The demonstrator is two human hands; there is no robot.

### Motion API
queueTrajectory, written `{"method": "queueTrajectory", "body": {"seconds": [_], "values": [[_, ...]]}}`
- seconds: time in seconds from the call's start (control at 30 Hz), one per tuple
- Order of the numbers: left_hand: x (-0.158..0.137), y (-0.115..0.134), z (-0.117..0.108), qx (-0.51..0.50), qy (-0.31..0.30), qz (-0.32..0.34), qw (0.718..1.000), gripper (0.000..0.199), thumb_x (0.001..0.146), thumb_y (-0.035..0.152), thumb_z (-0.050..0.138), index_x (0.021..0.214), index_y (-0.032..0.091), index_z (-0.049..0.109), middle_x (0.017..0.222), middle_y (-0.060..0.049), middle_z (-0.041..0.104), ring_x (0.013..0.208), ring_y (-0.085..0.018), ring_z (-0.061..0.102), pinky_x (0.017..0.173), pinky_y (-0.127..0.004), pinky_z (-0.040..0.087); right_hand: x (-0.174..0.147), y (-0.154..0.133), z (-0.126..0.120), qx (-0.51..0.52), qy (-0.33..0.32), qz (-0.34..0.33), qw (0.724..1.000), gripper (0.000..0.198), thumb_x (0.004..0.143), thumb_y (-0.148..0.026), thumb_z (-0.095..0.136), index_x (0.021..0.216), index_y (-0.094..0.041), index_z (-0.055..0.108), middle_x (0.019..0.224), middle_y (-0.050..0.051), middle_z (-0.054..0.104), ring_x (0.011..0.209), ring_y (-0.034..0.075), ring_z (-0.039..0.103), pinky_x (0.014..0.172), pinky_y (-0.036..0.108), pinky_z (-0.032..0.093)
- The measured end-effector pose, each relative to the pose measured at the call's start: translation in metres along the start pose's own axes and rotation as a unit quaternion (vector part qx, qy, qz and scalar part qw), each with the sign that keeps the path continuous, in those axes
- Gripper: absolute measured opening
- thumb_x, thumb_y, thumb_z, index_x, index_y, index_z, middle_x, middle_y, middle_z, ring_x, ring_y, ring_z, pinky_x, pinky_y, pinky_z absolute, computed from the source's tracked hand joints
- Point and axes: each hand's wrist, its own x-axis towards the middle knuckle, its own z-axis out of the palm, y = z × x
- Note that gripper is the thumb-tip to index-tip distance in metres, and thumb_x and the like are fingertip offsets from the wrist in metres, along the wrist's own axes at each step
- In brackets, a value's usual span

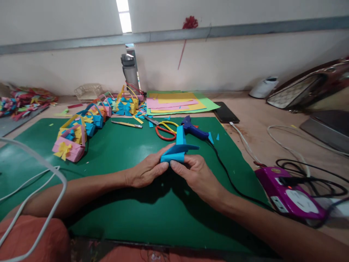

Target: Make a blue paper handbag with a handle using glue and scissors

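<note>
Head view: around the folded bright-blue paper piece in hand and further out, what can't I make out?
Head view, left grip: fingertips hidden behind the folded bright-blue paper piece.
Head view, right grip: all fingertips but the thumb's, hidden behind that piece.
Head view, patterned beige-and-brown bag: far end cut off by the right edge.
Head view, multicoloured heap: blurred, cut off by the left edge.

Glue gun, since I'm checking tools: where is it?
In the head view, the glue gun lies right of centre on the green mat, beside the scissors.
</note>
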Motion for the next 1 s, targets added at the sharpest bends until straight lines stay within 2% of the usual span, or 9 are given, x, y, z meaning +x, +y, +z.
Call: {"method": "queueTrajectory", "body": {"seconds": [0.07,0.17,0.23,0.3,0.4,0.53,0.73,0.87,1.0], "values": [[0.000,0.000,-0.001,-0.003,0.016,-0.006,1.000,0.053,0.092,0.038,0.034,0.141,0.019,0.027,0.142,-0.007,0.040,0.129,-0.024,0.037,0.108,-0.038,0.028,0.000,0.000,0.000,-0.009,0.002,0.004,1.000,0.019,0.078,-0.027,0.053,0.075,-0.017,0.069,0.066,-0.002,0.059,0.063,0.012,0.047,0.063,0.026,0.040],[0.004,0.005,-0.006,-0.008,0.048,-0.038,0.998,0.045,0.093,0.037,0.029,0.128,0.018,0.050,0.129,-0.007,0.054,0.123,-0.024,0.045,0.105,-0.037,0.033,0.000,-0.001,0.000,-0.028,0.004,0.009,1.000,0.019,0.078,-0.027,0.052,0.071,-0.017,0.067,0.059,-0.004,0.050,0.055,0.009,0.037,0.054,0.023,0.034],[0.008,0.011,-0.011,0.005,0.049,-0.071,0.996,0.041,0.091,0.036,0.035,0.114,0.015,0.061,0.114,-0.007,0.064,0.110,-0.023,0.054,0.097,-0.034,0.039,0.001,-0.001,0.000,-0.039,-0.001,0.014,0.999,0.019,0.078,-0.026,0.051,0.067,-0.016,0.064,0.055,-0.005,0.042,0.051,0.008,0.030,0.050,0.022,0.030],[0.013,0.019,-0.017,0.041,0.035,-0.111,0.992,0.035,0.088,0.034,0.042,0.098,0.012,0.066,0.092,-0.006,0.068,0.089,-0.019,0.060,0.080,-0.028,0.046,0.002,-0.001,0.000,-0.049,-0.013,0.015,0.999,0.021,0.078,-0.025,0.050,0.063,-0.016,0.061,0.054,-0.006,0.036,0.050,0.008,0.026,0.048,0.022,0.026],[0.018,0.032,-0.024,0.115,0.013,-0.155,0.981,0.028,0.084,0.029,0.046,0.073,0.010,0.064,0.062,0.000,0.057,0.059,-0.010,0.048,0.053,-0.019,0.037,0.003,-0.001,0.002,-0.067,-0.032,0.009,0.997,0.021,0.079,-0.023,0.048,0.061,-0.016,0.058,0.054,-0.006,0.034,0.050,0.008,0.025,0.047,0.022,0.023],[0.019,0.043,-0.026,0.209,0.011,-0.164,0.964,0.028,0.080,0.021,0.047,0.053,0.013,0.046,0.049,0.006,0.032,0.048,-0.005,0.027,0.044,-0.019,0.020,0.003,-0.001,0.003,-0.085,-0.033,-0.004,0.996,0.021,0.079,-0.023,0.048,0.062,-0.017,0.057,0.055,-0.005,0.036,0.052,0.008,0.028,0.048,0.022,0.025],[0.018,0.041,-0.026,0.205,0.023,-0.182,0.961,0.028,0.078,0.018,0.043,0.052,0.017,0.031,0.049,0.007,0.024,0.046,-0.005,0.022,0.042,-0.019,0.016,0.004,-0.005,0.002,-0.094,-0.021,-0.016,0.995,0.020,0.079,-0.023,0.049,0.064,-0.017,0.059,0.055,-0.005,0.041,0.052,0.009,0.031,0.049,0.022,0.028],[0.018,0.042,-0.028,0.180,-0.034,-0.220,0.958,0.024,0.079,0.019,0.041,0.055,0.017,0.036,0.050,0.007,0.026,0.046,-0.005,0.023,0.042,-0.019,0.017,0.004,-0.005,0.001,-0.101,-0.020,-0.013,0.995,0.020,0.079,-0.023,0.048,0.066,-0.017,0.061,0.057,-0.004,0.044,0.054,0.010,0.033,0.052,0.023,0.030],[0.018,0.045,-0.032,0.162,-0.081,-0.219,0.959,0.018,0.079,0.018,0.038,0.064,0.014,0.047,0.055,0.006,0.032,0.049,-0.006,0.027,0.045,-0.018,0.022,0.003,-0.005,0.001,-0.108,-0.019,-0.001,0.994,0.022,0.080,-0.025,0.047,0.066,-0.016,0.061,0.060,-0.003,0.048,0.057,0.011,0.037,0.055,0.024,0.031]]}}
